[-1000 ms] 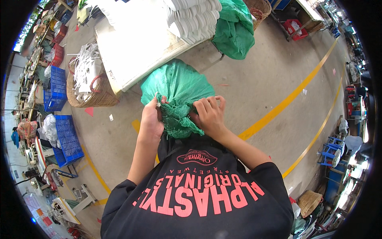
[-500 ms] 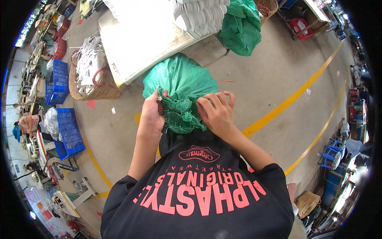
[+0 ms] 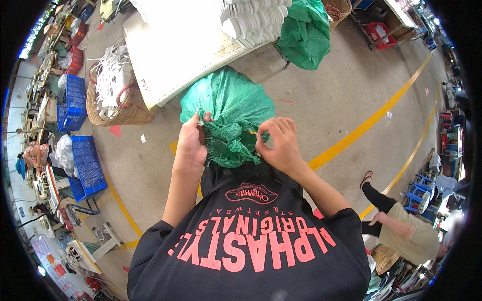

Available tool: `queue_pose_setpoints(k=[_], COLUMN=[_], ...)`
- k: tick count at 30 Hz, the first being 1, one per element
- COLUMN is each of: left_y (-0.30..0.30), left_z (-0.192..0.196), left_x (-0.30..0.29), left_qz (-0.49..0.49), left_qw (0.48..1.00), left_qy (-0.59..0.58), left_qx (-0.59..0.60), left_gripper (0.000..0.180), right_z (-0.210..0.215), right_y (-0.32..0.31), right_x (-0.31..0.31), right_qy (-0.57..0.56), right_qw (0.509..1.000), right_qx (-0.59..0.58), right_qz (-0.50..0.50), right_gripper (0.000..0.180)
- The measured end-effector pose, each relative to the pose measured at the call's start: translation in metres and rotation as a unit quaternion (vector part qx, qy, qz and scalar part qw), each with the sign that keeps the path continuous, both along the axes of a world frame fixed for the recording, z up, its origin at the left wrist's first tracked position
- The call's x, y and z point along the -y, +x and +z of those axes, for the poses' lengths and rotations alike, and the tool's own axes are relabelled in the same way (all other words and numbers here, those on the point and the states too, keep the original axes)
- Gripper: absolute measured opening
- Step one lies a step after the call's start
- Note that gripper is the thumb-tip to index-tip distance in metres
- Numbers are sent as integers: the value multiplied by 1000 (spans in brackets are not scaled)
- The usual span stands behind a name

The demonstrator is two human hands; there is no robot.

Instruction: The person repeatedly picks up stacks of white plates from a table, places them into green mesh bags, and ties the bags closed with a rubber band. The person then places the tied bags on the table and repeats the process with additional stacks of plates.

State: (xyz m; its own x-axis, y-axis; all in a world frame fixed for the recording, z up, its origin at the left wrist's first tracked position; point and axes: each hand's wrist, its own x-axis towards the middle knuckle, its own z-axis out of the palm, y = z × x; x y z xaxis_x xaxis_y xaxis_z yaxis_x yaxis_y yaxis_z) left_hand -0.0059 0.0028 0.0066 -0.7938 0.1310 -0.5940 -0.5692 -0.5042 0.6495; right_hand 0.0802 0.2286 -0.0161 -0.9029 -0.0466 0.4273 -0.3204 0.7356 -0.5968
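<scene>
A full green woven sack (image 3: 228,95) stands right in front of me, its mouth gathered into a crumpled bunch on my side. My left hand (image 3: 193,143) is closed on the left edge of that bunch, with a bit of white string showing by the thumb. On the right side, the fingertips of my right hand (image 3: 282,146) pinch a thin yellow strand (image 3: 251,132) by the gathered mouth. A scrap of green mesh shows beside those fingers. What lies inside the sack is hidden.
Beyond the sack is a white-topped table (image 3: 175,60) with stacked white pieces (image 3: 253,22). Another green sack (image 3: 305,37) hangs at its right. A wicker basket (image 3: 118,108) of white strips and blue crates (image 3: 89,163) stand left. A person (image 3: 406,228) walks at the right.
My right hand has gone from loosely spread fingers to a pinch, shifting slightly right, with the yellow strand now showing. My left hand stays put. A person has come into view at the right.
</scene>
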Motion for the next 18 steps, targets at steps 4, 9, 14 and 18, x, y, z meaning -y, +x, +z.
queue_pose_setpoints(k=[4,9,14,18], left_y=[-1,-2,-4,-6], left_z=[-2,-6,-11,-14], left_x=[-1,2,3,4], left_qz=[4,-8,-7,-5], left_qw=[1000,1000,1000,1000], left_qy=[0,4,10,14], left_qx=[-4,-8,1,11], left_gripper=[26,29,32,32], right_z=[-4,-5,0,18], right_y=[1,2,-2,2], right_x=[-2,-3,-11,-29], right_qy=[-76,-292,-373,-366], right_qw=[996,950,924,922], right_qx=[43,107,84,128], right_qz=[4,22,-11,-3], right_gripper=[21,16,9,5])
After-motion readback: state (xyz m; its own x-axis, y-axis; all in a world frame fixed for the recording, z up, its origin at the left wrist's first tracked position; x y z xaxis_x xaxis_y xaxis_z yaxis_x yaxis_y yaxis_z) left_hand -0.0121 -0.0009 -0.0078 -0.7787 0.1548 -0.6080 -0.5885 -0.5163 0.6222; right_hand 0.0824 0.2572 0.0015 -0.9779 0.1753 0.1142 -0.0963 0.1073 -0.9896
